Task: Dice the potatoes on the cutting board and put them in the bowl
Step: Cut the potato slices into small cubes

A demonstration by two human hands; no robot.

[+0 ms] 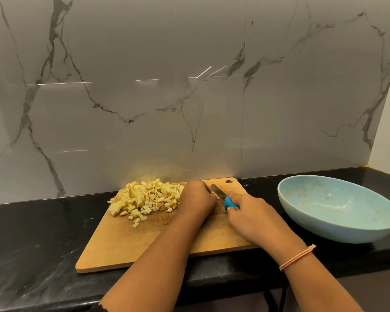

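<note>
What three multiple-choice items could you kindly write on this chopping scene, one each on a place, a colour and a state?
1. Where does the bowl stand?
A. Left of the cutting board
B. On the board
C. Right of the board

2. What colour is the knife handle?
A. Blue
B. Yellow
C. Black

3. What is the right hand doing?
A. Lying flat on the board
B. Gripping the knife handle
C. Lifting the bowl

Key:
1 C, the bowl stands beyond the board's right edge.
2 A, blue shows plainly in the grip.
3 B, the right hand curls round the handle, close beside the left hand.
</note>
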